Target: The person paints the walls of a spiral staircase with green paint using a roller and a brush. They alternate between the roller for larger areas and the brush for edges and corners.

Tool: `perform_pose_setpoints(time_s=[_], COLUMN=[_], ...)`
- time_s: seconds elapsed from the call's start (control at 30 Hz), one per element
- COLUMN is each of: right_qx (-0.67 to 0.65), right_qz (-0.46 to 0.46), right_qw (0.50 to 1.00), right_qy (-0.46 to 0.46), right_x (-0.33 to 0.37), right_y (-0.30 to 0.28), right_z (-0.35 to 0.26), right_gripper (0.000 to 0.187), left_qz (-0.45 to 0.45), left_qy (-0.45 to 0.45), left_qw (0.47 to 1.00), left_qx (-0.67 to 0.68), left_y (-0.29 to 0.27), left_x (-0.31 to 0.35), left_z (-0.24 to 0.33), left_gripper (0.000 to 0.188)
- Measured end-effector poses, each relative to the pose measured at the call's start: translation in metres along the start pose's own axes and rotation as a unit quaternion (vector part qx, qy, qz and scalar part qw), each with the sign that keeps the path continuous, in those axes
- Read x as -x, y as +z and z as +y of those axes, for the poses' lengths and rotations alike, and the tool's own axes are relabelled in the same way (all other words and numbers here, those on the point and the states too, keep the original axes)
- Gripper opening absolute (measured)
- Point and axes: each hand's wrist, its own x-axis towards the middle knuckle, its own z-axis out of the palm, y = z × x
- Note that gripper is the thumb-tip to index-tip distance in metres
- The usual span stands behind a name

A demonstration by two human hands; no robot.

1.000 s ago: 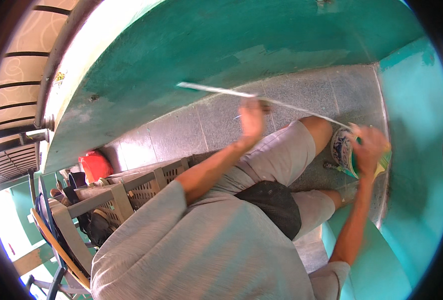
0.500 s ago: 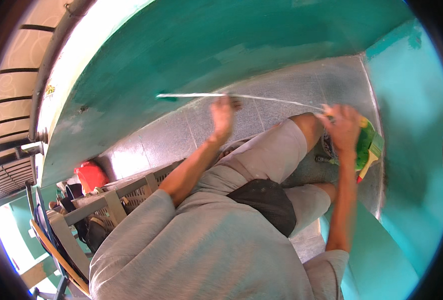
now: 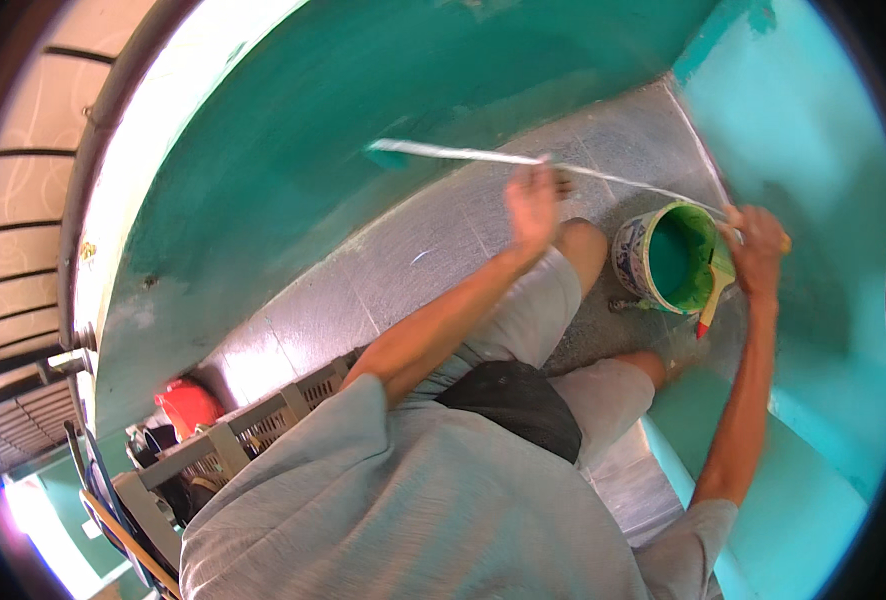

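Both my hands are on a long thin white pole [image 3: 463, 154], held slantwise across my front. Its left end carries a blurred green head touching or close to the dark green wall [image 3: 293, 150]. My left hand [image 3: 533, 210] is closed around the middle of the pole, its fingers somewhat smeared. At the other end my right hand [image 3: 756, 245] grips a yellow handle, whose tip pokes out past the hand. Between my right hand and my knee stands a paint bucket [image 3: 631, 250] with green paint inside. A flat paintbrush [image 3: 715, 298], yellow-handled with a red tip, leans at its rim.
Grey tiled floor [image 3: 403, 255] runs along the wall. A lighter turquoise wall [image 3: 813, 150] rises close on my right. Behind my left arm is a grey slatted crate or rack [image 3: 263, 425] holding several things, with a red bag [image 3: 189, 402] beyond. A metal railing [image 3: 83, 200] lines the far left.
Both hands and the pole have moved right, and the pole's green head has slid right and up along the wall. The bucket's opening, partly covered before, now shows.
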Motion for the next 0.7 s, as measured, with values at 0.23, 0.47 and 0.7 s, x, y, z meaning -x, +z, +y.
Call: perform_pose_setpoints(time_s=[0.23, 0.47, 0.7], right_qx=[0.009, 0.002, -0.109], right_qz=[0.007, 0.043, 0.034], right_qw=[0.999, 0.998, 0.992], right_qy=[0.047, 0.041, -0.047], right_x=[-0.002, 0.008, -0.053], right_y=[-0.009, -0.022, 0.008], right_z=[-0.001, 0.011, -0.141], right_gripper=[0.036, 0.033, 0.043], left_qz=[-0.055, -0.049, 0.144], left_qy=[-0.028, -0.032, -0.069], left_qw=[0.997, 0.998, 0.985], left_qx=[-0.039, 0.026, -0.068], left_y=[0.013, 0.032, -0.149], left_x=[-0.011, -0.006, 0.016], left_z=[0.014, 0.016, 0.051], left_gripper=[0.034, 0.028, 0.027])
